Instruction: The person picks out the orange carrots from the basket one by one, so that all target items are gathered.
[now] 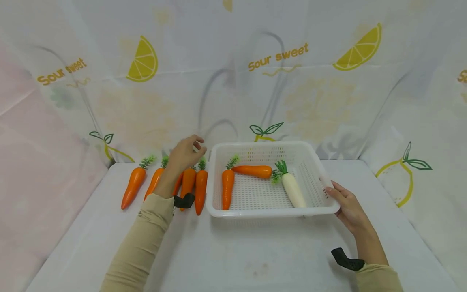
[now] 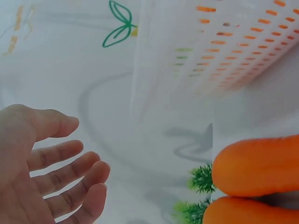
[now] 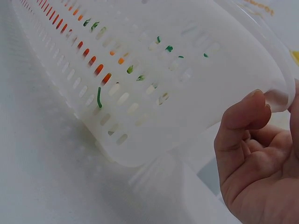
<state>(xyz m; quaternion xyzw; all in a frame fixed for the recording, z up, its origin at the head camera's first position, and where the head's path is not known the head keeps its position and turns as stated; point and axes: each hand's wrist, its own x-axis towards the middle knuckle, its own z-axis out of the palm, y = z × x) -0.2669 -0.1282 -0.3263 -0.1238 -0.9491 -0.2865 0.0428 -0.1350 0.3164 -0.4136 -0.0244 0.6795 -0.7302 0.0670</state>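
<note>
A white perforated plastic basket (image 1: 273, 211) stands on the table, holding an orange carrot (image 1: 228, 188) along its left side, another carrot (image 1: 253, 171) lying crosswise, and a white radish (image 1: 293, 190) with green leaves. My right hand (image 1: 348, 207) grips the basket's right rim, thumb on the rim and curled fingers beneath, as the right wrist view shows. My left hand (image 1: 186, 154) hovers just left of the basket, above the tops of loose carrots (image 1: 201, 192). Its fingers are loosely bent with nothing between them. My left forearm partly hides some of those carrots.
Several carrots with green tops lie in a row left of the basket, the outermost carrot (image 1: 133, 187) somewhat apart. A white cloth covers the table (image 1: 240, 255). Behind it hangs a lemon-printed curtain (image 1: 233, 97), close to the basket's back rim.
</note>
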